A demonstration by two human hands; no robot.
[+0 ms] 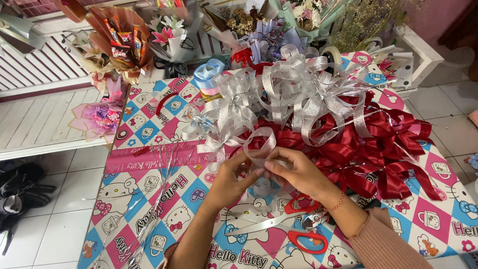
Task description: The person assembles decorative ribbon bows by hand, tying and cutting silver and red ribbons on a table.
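Crowded tabletop (149, 199). Left hand (234, 180) and right hand (298, 172) meeting, each grip pinching silver ribbon (260, 144), probably to keep its loop shaped. Scissors (294, 219) just below.

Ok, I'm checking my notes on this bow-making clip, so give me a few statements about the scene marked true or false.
1. Both hands, left hand and right hand, hold a silver ribbon loop. True.
2. The scissors have blue handles. False: red handles.
3. The scissors lie shut under the right forearm. False: they lie open.
4. Red bows are piled on the table. True.
5. The right wrist bears a bracelet. True.
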